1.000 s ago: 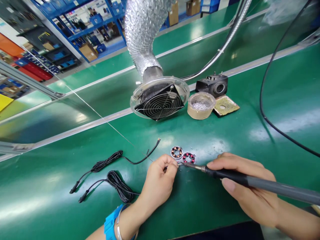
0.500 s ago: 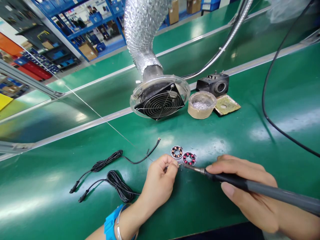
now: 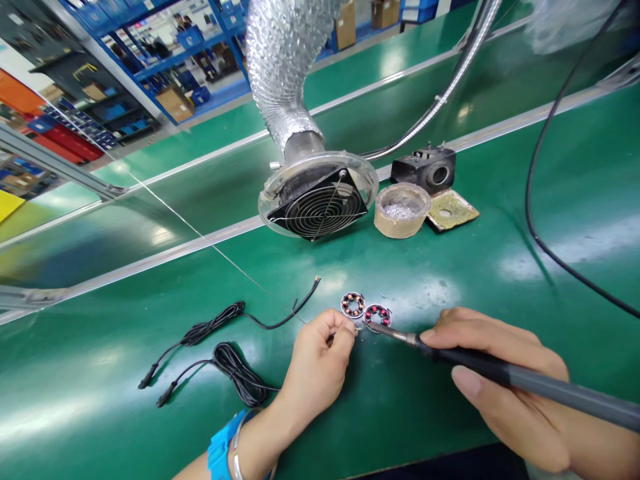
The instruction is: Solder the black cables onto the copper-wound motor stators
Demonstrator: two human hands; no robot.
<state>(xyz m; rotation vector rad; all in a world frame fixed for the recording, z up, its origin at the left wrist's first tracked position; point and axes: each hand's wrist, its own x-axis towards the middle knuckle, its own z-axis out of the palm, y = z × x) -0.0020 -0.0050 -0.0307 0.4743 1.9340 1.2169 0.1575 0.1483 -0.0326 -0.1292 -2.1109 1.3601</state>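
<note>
My left hand (image 3: 320,357) is closed in a pinch, and a small pale wire end (image 3: 358,329) pokes out past its fingertips. The lower black cable (image 3: 240,373), coiled and tied, runs under the left wrist towards that pinch; its path inside the hand is hidden. In my right hand (image 3: 505,380) is a soldering iron (image 3: 465,360), its tip pointing left, a short way from the wire end. Two small ring-shaped coil stators lie just beyond: one with copper windings (image 3: 353,305) and one with red windings (image 3: 378,317), which the iron's tip partly overlaps in view.
A second coiled black cable (image 3: 215,323) lies at left. A thin silvery wire (image 3: 200,233) slants down towards my left hand. Behind stand a fume extractor (image 3: 320,207), a round tub (image 3: 401,217), a yellow sponge (image 3: 451,211) and a dark holder (image 3: 425,170). A black cord (image 3: 540,233) hangs at right.
The soldering iron's tip has drawn back slightly to the right, away from the wire end, with my right hand shifting right. My left hand stays in place.
</note>
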